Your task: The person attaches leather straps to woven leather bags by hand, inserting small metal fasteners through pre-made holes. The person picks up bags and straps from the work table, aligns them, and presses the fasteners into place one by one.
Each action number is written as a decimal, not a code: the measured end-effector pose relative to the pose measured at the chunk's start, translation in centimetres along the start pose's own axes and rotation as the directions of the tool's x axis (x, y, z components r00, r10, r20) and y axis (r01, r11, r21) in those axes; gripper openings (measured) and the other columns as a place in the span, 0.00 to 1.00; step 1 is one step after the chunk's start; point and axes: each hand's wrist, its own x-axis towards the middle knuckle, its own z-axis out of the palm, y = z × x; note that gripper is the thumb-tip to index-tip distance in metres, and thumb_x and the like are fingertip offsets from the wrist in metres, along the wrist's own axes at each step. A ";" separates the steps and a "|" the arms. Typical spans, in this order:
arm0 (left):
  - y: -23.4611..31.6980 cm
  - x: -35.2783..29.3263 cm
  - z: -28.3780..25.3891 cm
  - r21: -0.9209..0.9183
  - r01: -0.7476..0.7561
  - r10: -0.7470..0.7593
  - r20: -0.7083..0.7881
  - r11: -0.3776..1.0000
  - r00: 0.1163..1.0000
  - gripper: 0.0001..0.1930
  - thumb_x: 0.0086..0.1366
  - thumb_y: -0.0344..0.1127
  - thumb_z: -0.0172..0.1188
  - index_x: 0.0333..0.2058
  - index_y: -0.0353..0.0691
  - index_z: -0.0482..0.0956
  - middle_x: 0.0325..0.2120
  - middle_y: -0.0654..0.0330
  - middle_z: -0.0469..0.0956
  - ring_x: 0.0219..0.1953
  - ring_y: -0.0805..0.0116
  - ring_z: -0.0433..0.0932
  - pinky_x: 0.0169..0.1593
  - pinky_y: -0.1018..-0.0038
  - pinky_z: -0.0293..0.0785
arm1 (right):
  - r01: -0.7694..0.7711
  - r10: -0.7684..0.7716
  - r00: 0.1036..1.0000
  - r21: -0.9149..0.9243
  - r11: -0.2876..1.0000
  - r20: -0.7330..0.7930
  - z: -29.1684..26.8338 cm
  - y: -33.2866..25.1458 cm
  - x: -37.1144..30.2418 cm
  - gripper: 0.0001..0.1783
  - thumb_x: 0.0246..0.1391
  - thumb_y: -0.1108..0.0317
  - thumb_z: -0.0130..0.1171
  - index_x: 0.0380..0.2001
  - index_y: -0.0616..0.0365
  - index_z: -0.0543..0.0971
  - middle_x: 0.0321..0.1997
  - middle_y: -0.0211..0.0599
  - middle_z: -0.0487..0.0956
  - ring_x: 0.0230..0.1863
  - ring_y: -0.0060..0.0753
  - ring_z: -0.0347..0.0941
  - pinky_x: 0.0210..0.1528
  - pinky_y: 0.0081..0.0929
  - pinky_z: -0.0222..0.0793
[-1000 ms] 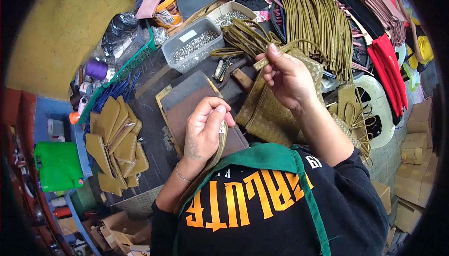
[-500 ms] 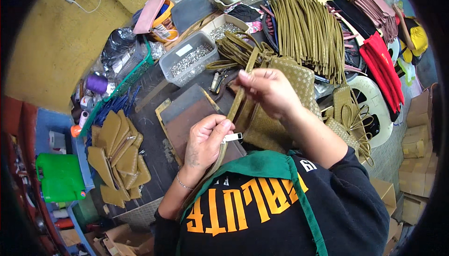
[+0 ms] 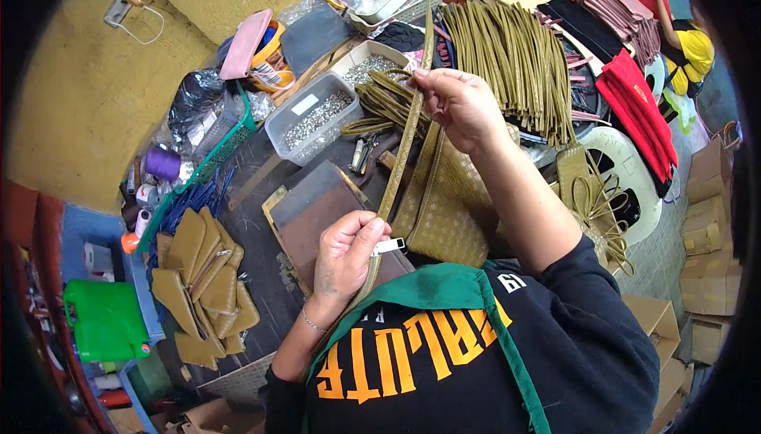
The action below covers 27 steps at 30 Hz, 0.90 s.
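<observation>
A long olive-brown strap (image 3: 402, 166) with a woven pattern runs taut between my two hands. My left hand (image 3: 345, 256) pinches its lower part between thumb and fingers, and a small white piece with a dark end (image 3: 388, 246) sticks out beside the thumb; its kind is not clear. Higher up, my right hand (image 3: 462, 109) pinches the same strap, whose free end rises past the fingers. Below my right forearm lies an olive woven-pattern bag (image 3: 448, 204), partly covered by the arm. Behind the strap is a brown and grey board (image 3: 321, 216) on the dark table.
Bundled olive straps (image 3: 511, 69) lie at the back, beside a clear bin of metal fittings (image 3: 309, 121). Olive pouches (image 3: 208, 283) are piled at left, near a green basket (image 3: 210, 156). A white stool (image 3: 634, 188) stands at right; farther back is another person in yellow (image 3: 694, 57).
My right hand has moved up along the strap and away from my left hand, so a longer stretch shows between them. The strap's upper end now reaches higher, and more of the bag is visible.
</observation>
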 end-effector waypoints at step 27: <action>0.0 -0.7 0.0 0.871 -0.443 0.677 0.195 0.213 0.709 0.13 0.43 0.26 0.61 0.32 0.34 0.75 0.22 0.60 0.74 0.26 0.67 0.73 0.36 0.74 0.65 | 0.176 -0.219 0.955 0.215 0.961 0.200 -6.2 -4.3 0.0 0.20 0.49 0.74 0.47 0.47 0.66 0.63 0.31 0.39 0.76 0.27 0.17 0.71 0.25 0.08 0.65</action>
